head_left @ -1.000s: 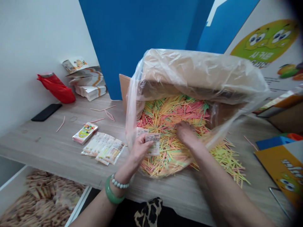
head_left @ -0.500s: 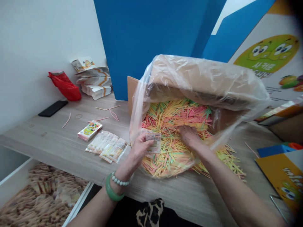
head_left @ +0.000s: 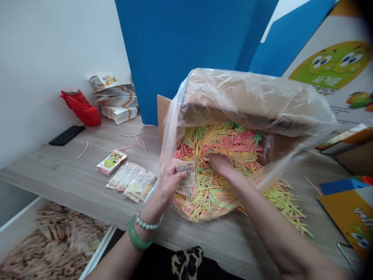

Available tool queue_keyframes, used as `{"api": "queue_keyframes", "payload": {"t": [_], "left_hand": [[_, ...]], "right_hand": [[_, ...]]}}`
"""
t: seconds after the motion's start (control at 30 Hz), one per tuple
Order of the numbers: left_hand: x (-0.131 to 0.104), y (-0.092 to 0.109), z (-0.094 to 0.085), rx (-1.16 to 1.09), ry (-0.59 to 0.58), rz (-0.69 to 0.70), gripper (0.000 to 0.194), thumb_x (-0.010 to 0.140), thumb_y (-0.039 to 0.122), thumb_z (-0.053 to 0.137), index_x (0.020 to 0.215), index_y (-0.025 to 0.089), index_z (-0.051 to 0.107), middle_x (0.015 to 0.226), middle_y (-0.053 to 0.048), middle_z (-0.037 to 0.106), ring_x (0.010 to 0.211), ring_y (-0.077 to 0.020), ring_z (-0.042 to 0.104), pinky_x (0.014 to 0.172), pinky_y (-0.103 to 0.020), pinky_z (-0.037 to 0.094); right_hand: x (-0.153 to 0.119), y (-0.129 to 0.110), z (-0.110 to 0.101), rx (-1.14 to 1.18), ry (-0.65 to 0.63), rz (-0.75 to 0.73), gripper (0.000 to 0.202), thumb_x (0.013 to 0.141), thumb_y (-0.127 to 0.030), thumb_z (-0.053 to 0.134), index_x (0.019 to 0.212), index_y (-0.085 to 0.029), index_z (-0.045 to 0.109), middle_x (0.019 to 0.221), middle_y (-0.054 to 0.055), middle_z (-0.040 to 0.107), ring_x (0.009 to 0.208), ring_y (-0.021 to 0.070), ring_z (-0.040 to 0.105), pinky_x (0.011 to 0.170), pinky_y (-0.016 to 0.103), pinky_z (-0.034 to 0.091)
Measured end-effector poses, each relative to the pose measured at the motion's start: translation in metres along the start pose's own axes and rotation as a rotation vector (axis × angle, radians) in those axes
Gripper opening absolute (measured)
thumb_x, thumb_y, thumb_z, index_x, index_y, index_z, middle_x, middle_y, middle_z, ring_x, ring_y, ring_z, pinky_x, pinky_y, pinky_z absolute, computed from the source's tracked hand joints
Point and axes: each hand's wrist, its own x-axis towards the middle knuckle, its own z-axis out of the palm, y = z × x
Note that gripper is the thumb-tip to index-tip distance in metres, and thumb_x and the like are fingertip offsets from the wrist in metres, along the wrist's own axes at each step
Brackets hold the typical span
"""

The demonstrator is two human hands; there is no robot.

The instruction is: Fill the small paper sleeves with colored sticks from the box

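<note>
My left hand (head_left: 168, 182) is closed on a few small printed packets (head_left: 186, 174), thumb on top, over the front left rim of an open bag. Thin coloured sticks (head_left: 201, 202) in yellow, pink, orange and green fill the clear plastic bag (head_left: 250, 87), which lines a cardboard box (head_left: 163, 112). My right hand (head_left: 219, 164) reaches down into the middle of the sticks with its fingers curled in. Its fingertips are hidden, so what it grips cannot be made out. Left of the bag, several flat packets (head_left: 134, 181) lie overlapping on the table (head_left: 96, 186).
A stack of printed cards (head_left: 111, 162), stray sticks, a black phone (head_left: 67, 135), a red bag (head_left: 83, 109) and folded cartons (head_left: 118, 101) are on the left. An open drawer (head_left: 52, 241) full of small packets sits below. Sticks spill right of the bag, near a yellow-blue box (head_left: 346, 210).
My right hand has moved left through the sticks, towards my left hand, and its fingers are more curled. My left hand still holds the packets, shifted slightly left.
</note>
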Motion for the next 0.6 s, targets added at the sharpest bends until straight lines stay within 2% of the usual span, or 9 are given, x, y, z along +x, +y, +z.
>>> {"api": "queue_keyframes", "payload": {"t": [0.13, 0.23, 0.3, 0.37, 0.43, 0.5, 0.6], "left_hand": [[0.002, -0.002, -0.003, 0.005, -0.017, 0.018, 0.01, 0.068, 0.014, 0.072, 0.074, 0.017, 0.066, 0.072, 0.002, 0.069, 0.062, -0.0103, 0.06, 0.063, -0.024, 0.05], [0.002, -0.002, -0.004, 0.004, -0.03, 0.018, 0.011, 0.07, 0.013, 0.071, 0.079, 0.017, 0.069, 0.076, 0.0, 0.072, 0.066, -0.0114, 0.062, 0.067, -0.025, 0.051], [0.003, -0.001, -0.006, -0.002, -0.047, 0.028, 0.012, 0.07, 0.013, 0.07, 0.081, 0.017, 0.069, 0.078, -0.001, 0.072, 0.067, -0.0122, 0.063, 0.068, -0.027, 0.051], [0.003, 0.0, -0.007, -0.014, -0.046, 0.034, 0.01, 0.07, 0.013, 0.07, 0.08, 0.017, 0.069, 0.078, -0.001, 0.072, 0.067, -0.0126, 0.063, 0.067, -0.027, 0.051], [0.005, -0.001, -0.007, -0.018, -0.017, 0.037, 0.008, 0.069, 0.014, 0.072, 0.074, 0.017, 0.067, 0.073, 0.001, 0.07, 0.064, -0.0115, 0.061, 0.064, -0.025, 0.05], [0.006, -0.003, -0.008, -0.008, 0.015, 0.032, 0.009, 0.068, 0.014, 0.073, 0.071, 0.017, 0.065, 0.069, 0.002, 0.069, 0.061, -0.0103, 0.059, 0.062, -0.024, 0.048], [0.008, -0.004, -0.006, 0.007, -0.004, 0.037, 0.01, 0.068, 0.015, 0.073, 0.075, 0.016, 0.066, 0.071, 0.001, 0.07, 0.063, -0.0109, 0.061, 0.064, -0.024, 0.049]], "right_hand": [[0.003, -0.008, -0.003, -0.034, 0.032, 0.0, 0.043, 0.086, -0.012, 0.051, 0.125, -0.017, 0.068, 0.121, 0.019, 0.072, 0.114, 0.0294, 0.065, 0.092, 0.038, 0.045], [-0.008, -0.004, -0.003, -0.047, 0.124, -0.035, 0.046, 0.088, -0.01, 0.046, 0.127, -0.021, 0.067, 0.134, 0.015, 0.066, 0.128, 0.0298, 0.056, 0.097, 0.039, 0.041], [-0.014, 0.003, -0.004, 0.009, 0.169, 0.022, 0.043, 0.091, -0.013, 0.042, 0.126, -0.02, 0.066, 0.125, 0.015, 0.071, 0.119, 0.0282, 0.061, 0.092, 0.036, 0.043], [-0.019, 0.013, -0.003, 0.118, 0.204, 0.127, 0.041, 0.096, -0.021, 0.039, 0.13, -0.018, 0.062, 0.106, 0.015, 0.075, 0.101, 0.0267, 0.068, 0.082, 0.033, 0.044], [-0.023, 0.02, -0.002, 0.258, 0.263, 0.191, 0.04, 0.098, -0.029, 0.036, 0.127, -0.017, 0.061, 0.094, 0.014, 0.076, 0.089, 0.0268, 0.068, 0.077, 0.033, 0.043], [-0.027, 0.023, 0.001, 0.477, 0.379, 0.162, 0.033, 0.097, -0.034, 0.039, 0.11, -0.019, 0.065, 0.092, 0.013, 0.074, 0.088, 0.0266, 0.067, 0.078, 0.034, 0.044], [-0.037, 0.014, 0.011, 1.063, 0.484, 0.012, 0.024, 0.09, -0.042, 0.048, 0.084, -0.022, 0.059, 0.084, 0.008, 0.071, 0.082, 0.0233, 0.065, 0.08, 0.035, 0.048]]}}
